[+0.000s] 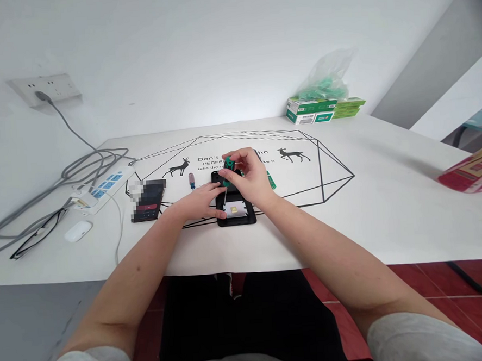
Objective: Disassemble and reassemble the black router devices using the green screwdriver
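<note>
A black rectangular device (249, 220) lies on the table in front of me. A pale panel (241, 209) with a small gold square is set in its near part. My right hand (252, 174) is closed around the green handle of a screwdriver (228, 164), held upright. Its thin shaft points down to the left part of the device; whether the tip sits in a screw is too small to tell. My left hand (203, 201) lies flat at the device's left side, thumb and fingers apart, fingertips touching it.
A small screwdriver (191, 181) lies beyond my left hand. To the left are a phone (147, 201), a power strip (103, 190), cables, glasses (38, 234) and a white earphone case (78, 231). Green boxes (312, 111) stand at the wall; a red package (471, 171) is far right.
</note>
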The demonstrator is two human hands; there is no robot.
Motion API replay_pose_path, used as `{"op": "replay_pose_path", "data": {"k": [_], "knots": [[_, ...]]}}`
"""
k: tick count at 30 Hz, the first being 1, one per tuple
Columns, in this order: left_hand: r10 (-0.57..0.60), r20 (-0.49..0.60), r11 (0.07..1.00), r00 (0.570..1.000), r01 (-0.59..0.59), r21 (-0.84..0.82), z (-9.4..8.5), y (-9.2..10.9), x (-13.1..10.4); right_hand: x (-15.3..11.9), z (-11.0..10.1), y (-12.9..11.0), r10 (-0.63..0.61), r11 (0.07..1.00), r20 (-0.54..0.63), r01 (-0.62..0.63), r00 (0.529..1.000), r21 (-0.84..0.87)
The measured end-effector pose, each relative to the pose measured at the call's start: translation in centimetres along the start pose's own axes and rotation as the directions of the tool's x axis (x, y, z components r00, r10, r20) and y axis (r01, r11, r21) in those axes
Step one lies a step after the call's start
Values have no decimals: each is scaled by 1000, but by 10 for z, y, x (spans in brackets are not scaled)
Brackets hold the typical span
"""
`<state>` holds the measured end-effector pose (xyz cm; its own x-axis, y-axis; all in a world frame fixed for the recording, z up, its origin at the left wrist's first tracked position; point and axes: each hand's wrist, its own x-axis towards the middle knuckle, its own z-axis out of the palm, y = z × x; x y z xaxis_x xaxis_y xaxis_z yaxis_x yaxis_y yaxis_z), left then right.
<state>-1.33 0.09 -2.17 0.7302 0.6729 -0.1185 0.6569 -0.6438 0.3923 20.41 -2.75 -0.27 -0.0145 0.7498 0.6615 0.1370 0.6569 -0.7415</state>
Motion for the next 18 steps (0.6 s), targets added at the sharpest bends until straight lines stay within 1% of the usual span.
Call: {"op": "replay_pose_path", "data": {"k": [2, 4, 6, 9, 13, 15, 18], "knots": [[9, -7, 1000, 1000, -9, 5, 0, 1, 0, -2, 1, 2, 3, 999, 14, -4, 1000, 49], [7, -5, 1000, 1000, -7, 11, -1, 2, -1, -3, 1, 4, -2, 994, 56, -3, 998, 107], [-4, 1, 1000, 1000, 4, 14, -2, 3, -1, -3, -1, 5, -16, 993, 100, 3, 995, 120], [-7, -1, 1000, 1000, 7, 16, -2, 4, -1, -2, -5, 3, -78, 997, 137, 73, 988, 40], [-12, -6, 1000, 1000, 12, 28, -1, 3, 0, 1, -8, 0, -211, 967, 114, 224, 971, -122], [-15, -5, 999, 1000, 15, 30, 0, 2, 1, 2, -10, 0, -237, 957, 90, 249, 967, -148], [-11, -4, 1000, 1000, 11, 24, 0, 2, 0, 2, -10, 1, -253, 957, 79, 261, 964, -124]]}}
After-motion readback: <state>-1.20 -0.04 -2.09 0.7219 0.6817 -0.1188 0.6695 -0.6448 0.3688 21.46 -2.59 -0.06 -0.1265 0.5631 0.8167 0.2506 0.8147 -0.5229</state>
